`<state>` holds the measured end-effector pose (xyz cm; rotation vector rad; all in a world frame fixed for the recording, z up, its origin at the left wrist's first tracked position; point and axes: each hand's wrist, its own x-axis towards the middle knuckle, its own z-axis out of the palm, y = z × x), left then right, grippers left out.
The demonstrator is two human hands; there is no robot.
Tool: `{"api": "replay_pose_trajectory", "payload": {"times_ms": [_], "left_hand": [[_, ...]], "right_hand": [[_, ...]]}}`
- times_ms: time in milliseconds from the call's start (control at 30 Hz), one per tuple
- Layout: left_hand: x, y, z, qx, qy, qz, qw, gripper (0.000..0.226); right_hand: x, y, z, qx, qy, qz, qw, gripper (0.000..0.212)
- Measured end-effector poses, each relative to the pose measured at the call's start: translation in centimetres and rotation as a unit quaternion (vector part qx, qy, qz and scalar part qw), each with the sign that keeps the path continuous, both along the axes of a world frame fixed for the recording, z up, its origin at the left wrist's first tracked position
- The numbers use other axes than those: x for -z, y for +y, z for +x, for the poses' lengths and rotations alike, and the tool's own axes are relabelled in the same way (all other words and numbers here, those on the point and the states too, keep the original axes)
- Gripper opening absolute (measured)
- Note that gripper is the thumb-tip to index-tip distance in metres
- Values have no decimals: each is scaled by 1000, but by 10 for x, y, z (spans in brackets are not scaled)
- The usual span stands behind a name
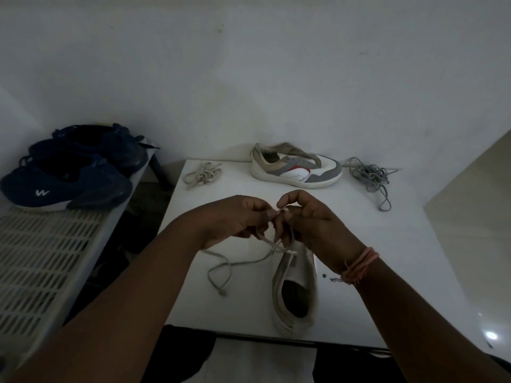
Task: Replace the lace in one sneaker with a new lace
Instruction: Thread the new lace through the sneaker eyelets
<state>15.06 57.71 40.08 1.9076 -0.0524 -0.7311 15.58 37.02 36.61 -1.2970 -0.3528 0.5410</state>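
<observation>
A white sneaker (295,288) lies on the white table (387,244) in front of me, heel toward me, its toe hidden under my hands. A beige lace (235,265) runs from the shoe's eyelets and trails left across the table. My left hand (235,219) pinches part of this lace above the shoe. My right hand (309,217), with a pink thread band at the wrist, pinches the lace right beside it. The fingertips of both hands meet over the shoe.
A second white, grey and red sneaker (297,170) lies at the table's far edge. A loose beige lace bundle (203,174) is at the far left, a grey lace bundle (372,178) at the far right. Two dark blue sneakers (74,172) sit on a slatted rack (41,258) to the left.
</observation>
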Motion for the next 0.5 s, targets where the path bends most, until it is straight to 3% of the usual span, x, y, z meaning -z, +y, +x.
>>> {"api": "replay_pose_trajectory", "payload": {"times_ms": [100, 167, 300, 367, 433, 500], "left_hand": [[2, 8, 4, -3, -26, 84, 996, 37], [2, 18, 7, 3, -4, 105, 995, 39], [9, 39, 10, -21, 81, 117, 990, 35], [11, 39, 10, -79, 134, 58, 986, 31], [9, 29, 11, -159, 158, -59, 973, 27], [7, 17, 18, -270, 161, -237, 919, 23]], "right_hand": [[0, -4, 5, 76, -35, -72, 994, 16], [1, -9, 9, 153, -83, -133, 976, 19], [2, -17, 16, 234, -137, -146, 951, 18], [2, -18, 16, 173, -170, -213, 947, 29], [9, -17, 13, 72, -199, -340, 916, 50], [16, -16, 10, 57, -213, -422, 879, 51]]}}
